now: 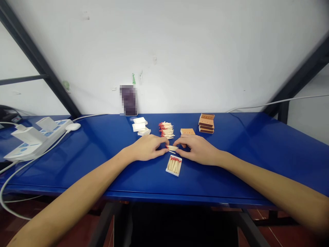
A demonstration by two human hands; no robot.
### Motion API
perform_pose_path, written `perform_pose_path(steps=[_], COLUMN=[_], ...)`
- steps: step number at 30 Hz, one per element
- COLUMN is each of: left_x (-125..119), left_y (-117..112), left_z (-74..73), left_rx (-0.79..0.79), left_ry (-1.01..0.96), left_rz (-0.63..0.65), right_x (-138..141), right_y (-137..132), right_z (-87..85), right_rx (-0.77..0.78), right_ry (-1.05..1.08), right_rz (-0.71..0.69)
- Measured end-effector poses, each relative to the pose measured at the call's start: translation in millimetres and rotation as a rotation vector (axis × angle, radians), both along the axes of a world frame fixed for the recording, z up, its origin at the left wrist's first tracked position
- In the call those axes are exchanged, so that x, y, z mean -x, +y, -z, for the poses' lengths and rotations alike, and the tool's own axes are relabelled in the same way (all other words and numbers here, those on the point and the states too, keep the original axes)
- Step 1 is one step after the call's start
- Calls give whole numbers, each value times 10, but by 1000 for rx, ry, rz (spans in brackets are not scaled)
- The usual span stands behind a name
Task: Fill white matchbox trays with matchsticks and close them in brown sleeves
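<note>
Between my two hands lies a small bunch of matches (172, 148), red heads to the left. The thumb and fingers of my left hand (149, 146) close on the head end, while my right hand (196, 148) pinches the bare stick end. Just nearer to me, a white matchbox tray (177, 174) holds a row of matches with their heads pointing away. Beyond the hands is a larger pile of loose matches (167, 130). An orange matchbox sleeve (187, 131) sits partly behind my right hand.
Several white trays (139, 127) are heaped at the back left. Orange sleeves (206, 123) stand stacked at the back right. A power strip (38, 144) with plugs and white cables occupies the left side of the blue table (244, 140). A blurred dark upright object (129, 100) leans against the wall.
</note>
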State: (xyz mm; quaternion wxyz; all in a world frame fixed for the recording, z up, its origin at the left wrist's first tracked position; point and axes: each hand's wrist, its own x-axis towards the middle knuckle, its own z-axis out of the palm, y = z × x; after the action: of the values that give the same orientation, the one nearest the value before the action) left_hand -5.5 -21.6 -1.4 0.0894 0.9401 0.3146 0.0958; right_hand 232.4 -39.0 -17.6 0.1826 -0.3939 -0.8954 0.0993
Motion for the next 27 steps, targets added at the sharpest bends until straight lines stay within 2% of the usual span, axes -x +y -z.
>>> perform_pose_path(steps=[8, 18, 27], left_x=[-65, -56, -68], left_y=[-46, -46, -189], left_z=[11, 19, -13], left_rx=[-22, -33, -84], left_ry=[1, -23, -98], left_rz=[-53, -50, 186], right_x=[8, -15, 58], right_y=[21, 14, 50], right_z=[17, 17, 52], right_rx=[-8, 13, 6], right_ry=[22, 50, 42], right_rz=[-13, -14, 64])
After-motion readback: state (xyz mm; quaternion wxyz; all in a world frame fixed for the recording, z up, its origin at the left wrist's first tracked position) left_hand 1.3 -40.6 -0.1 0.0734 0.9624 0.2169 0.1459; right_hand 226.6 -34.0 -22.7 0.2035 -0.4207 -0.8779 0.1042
